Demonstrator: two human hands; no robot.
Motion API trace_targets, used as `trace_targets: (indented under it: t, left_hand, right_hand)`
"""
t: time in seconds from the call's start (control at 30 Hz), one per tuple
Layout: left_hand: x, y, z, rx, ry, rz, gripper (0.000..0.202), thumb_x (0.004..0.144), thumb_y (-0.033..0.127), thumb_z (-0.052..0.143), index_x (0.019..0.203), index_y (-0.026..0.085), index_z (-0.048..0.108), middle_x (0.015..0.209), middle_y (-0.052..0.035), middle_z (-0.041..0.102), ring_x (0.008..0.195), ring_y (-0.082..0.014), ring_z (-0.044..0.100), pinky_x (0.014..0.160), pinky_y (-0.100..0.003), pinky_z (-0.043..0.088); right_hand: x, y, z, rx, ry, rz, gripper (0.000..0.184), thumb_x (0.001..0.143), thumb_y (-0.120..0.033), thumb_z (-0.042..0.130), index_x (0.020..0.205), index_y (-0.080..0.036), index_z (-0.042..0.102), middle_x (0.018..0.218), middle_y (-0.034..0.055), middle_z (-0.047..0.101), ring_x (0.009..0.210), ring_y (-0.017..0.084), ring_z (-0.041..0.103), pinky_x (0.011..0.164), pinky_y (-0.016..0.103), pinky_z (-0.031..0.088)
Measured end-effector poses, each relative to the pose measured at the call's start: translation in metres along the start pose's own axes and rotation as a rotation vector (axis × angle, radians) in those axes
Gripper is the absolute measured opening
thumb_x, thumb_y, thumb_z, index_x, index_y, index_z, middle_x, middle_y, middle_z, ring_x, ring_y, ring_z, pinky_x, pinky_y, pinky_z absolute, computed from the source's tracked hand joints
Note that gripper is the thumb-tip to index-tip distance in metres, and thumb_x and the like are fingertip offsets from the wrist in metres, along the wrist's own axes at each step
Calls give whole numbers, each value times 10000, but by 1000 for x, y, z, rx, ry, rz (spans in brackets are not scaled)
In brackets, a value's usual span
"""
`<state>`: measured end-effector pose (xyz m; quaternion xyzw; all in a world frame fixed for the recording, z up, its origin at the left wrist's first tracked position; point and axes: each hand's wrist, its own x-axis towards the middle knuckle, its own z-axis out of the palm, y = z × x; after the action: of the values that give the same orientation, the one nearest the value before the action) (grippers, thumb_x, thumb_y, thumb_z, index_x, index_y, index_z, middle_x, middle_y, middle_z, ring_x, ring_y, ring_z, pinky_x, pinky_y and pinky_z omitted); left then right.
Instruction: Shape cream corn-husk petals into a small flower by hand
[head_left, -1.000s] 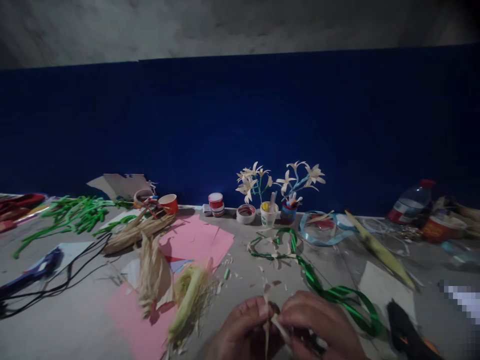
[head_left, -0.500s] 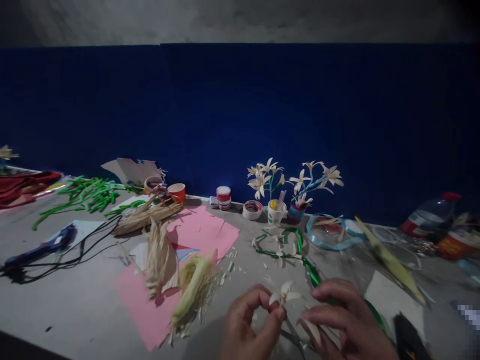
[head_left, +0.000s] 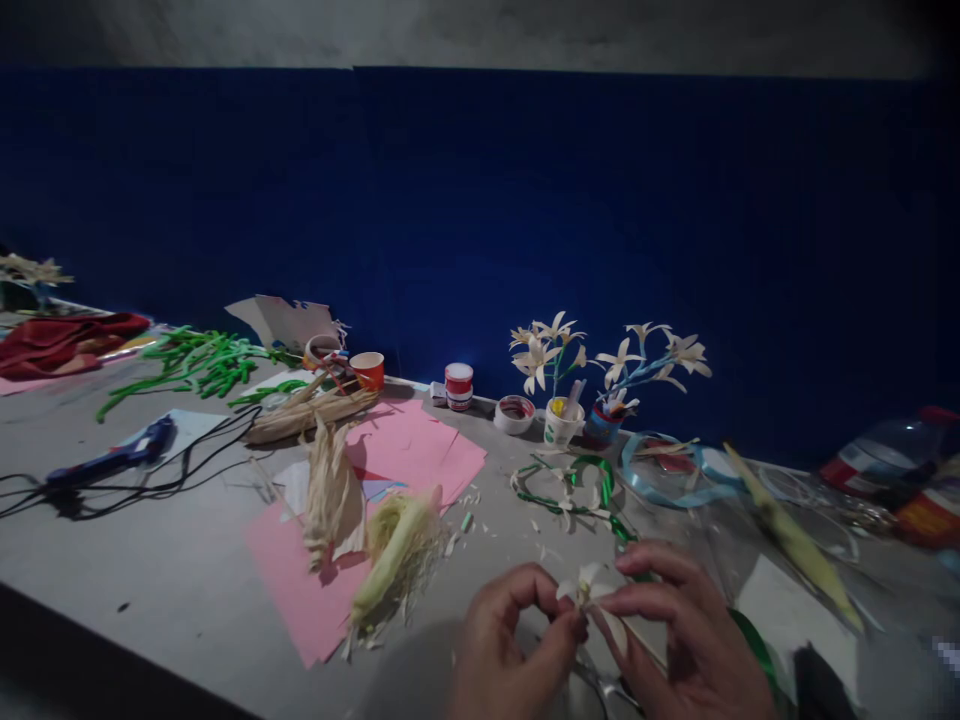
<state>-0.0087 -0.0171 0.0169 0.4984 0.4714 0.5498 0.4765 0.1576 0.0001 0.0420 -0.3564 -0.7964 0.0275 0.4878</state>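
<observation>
Low in the view, my left hand (head_left: pixel 508 640) pinches a small cream husk flower (head_left: pixel 586 585) between thumb and fingers. My right hand (head_left: pixel 686 640) meets it from the right, fingertips on the flower's petals, with a thin stick-like stem (head_left: pixel 643 640) running under the fingers. Scissors (head_left: pixel 611 690) lie just under both hands on the grey table (head_left: pixel 172 590). A green ribbon (head_left: pixel 592 495) curls on the table just beyond my hands.
Corn husks (head_left: pixel 330 490) and a husked cob (head_left: pixel 397 555) lie on pink paper (head_left: pixel 409 455) at left. A blue glue gun (head_left: pixel 112 462) with black cord lies far left. Finished flowers in cups (head_left: pixel 562 420), paint jars (head_left: pixel 459 385), light-blue ribbon (head_left: pixel 675 475) and a bottle (head_left: pixel 885 450) stand near the blue wall.
My hands have moved apart and back together on the flower, whose petals are now spread. The view has swung left and lifted, showing more of the table's left side.
</observation>
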Motion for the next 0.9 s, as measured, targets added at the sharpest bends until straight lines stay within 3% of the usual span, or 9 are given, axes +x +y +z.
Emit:
trace_targets:
  t: [0.63,0.9]
  left_hand:
    - [1,-8,4,-37,19,23,254,754,378,686,627,201,556,637,8,581,679,-172,535,655,-248,420]
    - [-1,0,1,-25,-15,-2,178,766,289,662,650,200,561,668,4,571,711,-175,527,679,-249,413]
  right_hand:
    - [4,-4,0,-130,7,-128,158,821,-109,629,893,-250,629,994,63,577,980,250,561,857,404,498]
    - [6,-5,1,-186,49,-209,187,792,-70,630,893,-228,624,948,69,598,968,245,567,892,418,508]
